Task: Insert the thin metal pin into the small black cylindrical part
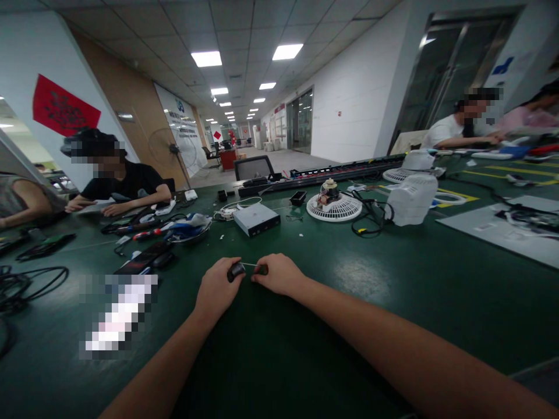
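Dark part (236, 272) in curled left hand (218, 286)

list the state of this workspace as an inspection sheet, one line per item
surface: green tabletop, with a glare patch right of the hands
things in hand: small dark round piece; thin light rod between the hands; exact types cannot be told
clutter: silver box, white round grille bearing parts, white housing, small black tray
hands: left hand grips the dark piece; right hand pinches a small dark thing
cables: black loops at far left, white cable beside the silver box
surroundings: person in black shirt at left, others farther right
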Tool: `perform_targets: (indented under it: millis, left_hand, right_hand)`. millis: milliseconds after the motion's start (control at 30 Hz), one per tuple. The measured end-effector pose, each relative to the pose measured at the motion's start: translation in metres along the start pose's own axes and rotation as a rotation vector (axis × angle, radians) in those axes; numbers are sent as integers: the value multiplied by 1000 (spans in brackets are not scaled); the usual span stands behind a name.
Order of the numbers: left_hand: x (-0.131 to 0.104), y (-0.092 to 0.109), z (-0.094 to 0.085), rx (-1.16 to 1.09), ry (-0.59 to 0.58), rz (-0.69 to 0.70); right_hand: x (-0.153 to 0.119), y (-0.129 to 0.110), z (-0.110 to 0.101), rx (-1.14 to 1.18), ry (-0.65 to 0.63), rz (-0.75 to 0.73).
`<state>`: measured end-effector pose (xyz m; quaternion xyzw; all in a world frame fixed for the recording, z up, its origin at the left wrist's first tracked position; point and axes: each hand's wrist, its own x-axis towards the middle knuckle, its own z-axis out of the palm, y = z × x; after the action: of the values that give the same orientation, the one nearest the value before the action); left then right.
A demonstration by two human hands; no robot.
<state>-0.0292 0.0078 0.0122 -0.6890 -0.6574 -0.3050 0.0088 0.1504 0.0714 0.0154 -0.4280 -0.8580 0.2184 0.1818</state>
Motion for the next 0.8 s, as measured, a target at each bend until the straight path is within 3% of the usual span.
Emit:
perform_targets:
  millis: [233, 500, 667, 800]
  left_hand:
    - [-1, -1, 0, -74, -51, 90]
    - [-2, 5, 0, -232, -3, 28]
    - [-3, 5, -2, -196, -14, 175]
    - [-4, 6, -3, -220, -40, 262]
  right_hand:
    - [4, 8, -1, 288, 106, -36]
    - [8, 9, 1, 561, 170, -2]
    - [8, 10, 4, 630, 145, -123]
    - [8, 12, 7, 570, 124, -86]
